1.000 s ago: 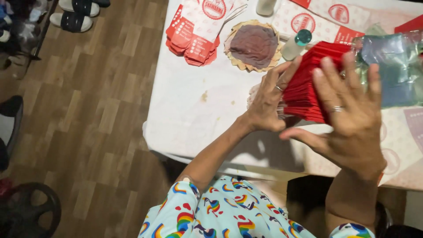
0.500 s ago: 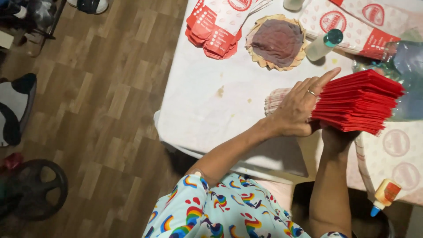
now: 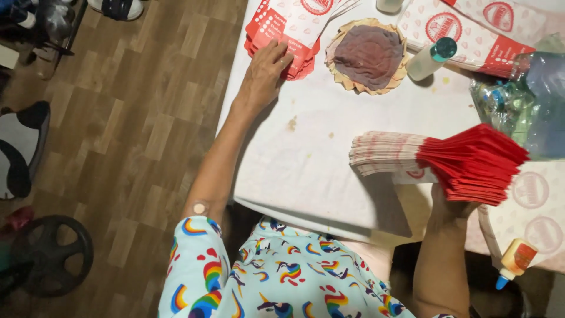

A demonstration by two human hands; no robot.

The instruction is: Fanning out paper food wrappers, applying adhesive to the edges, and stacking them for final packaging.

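Left hand [image 3: 263,73], fingers together, flat on far bag pile [image 3: 288,29] at table edge [image 3: 235,118]. Right hand [image 3: 450,212] (fingers hidden) under red stack [image 3: 465,162].

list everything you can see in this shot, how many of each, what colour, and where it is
table: one, white cover, right of frame
paper bag stack: one thick stack, red and white, held up above the table's near edge
flat bags: one small pile, red and white, far left corner of the table
round mat: one, brownish with a tan frilled edge, far middle
small bottle: one, white with teal cap, lying right of the mat
glue bottle: one, yellow and orange with blue tip, near right
plastic wrap: one clear bundle, right edge
floor: wood planks, left
left hand: resting on the flat bags
right hand: under the paper bag stack, mostly hidden
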